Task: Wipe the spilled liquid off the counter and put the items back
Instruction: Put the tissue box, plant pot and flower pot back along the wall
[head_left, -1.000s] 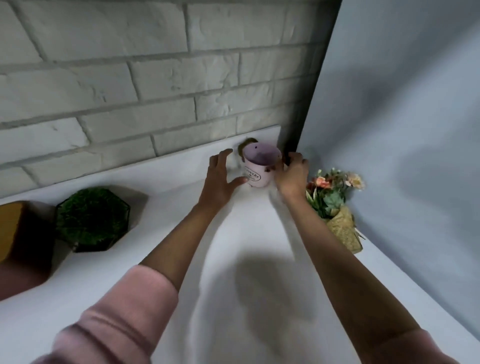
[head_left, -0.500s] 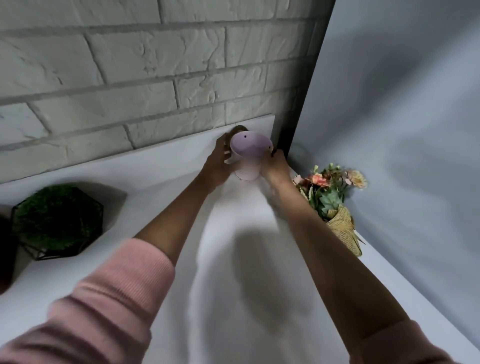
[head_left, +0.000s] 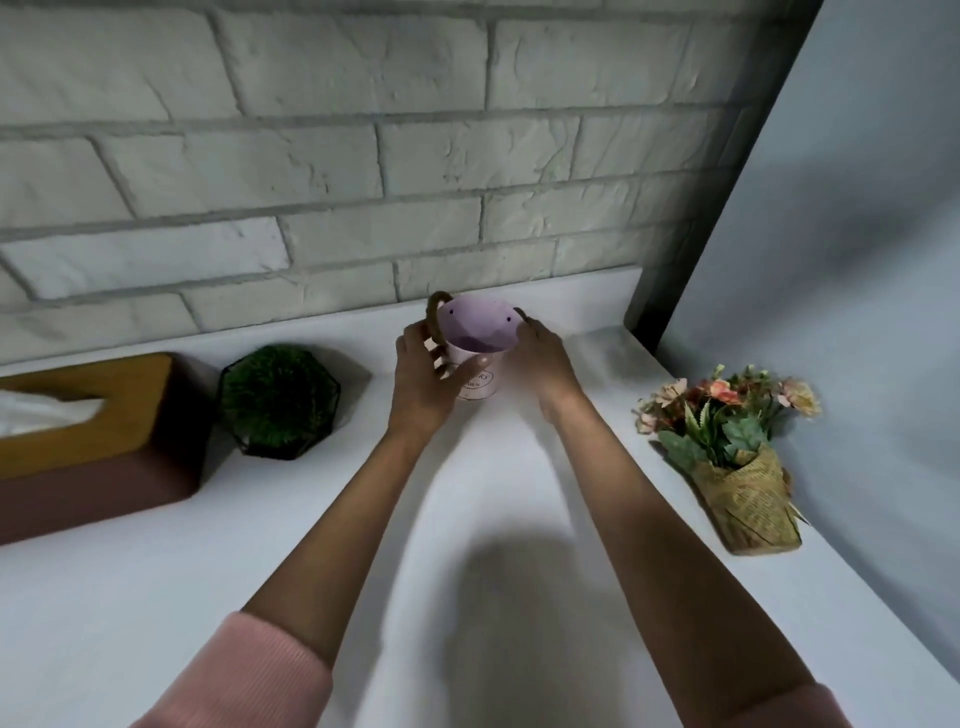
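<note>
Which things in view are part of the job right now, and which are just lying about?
In the job:
- pink bucket, held by left hand and right hand
- counter beneath it

Lying about, untouched:
- tissue box (may serve for wiping)
- green plant
- flower bouquet

No spill is visible.
</note>
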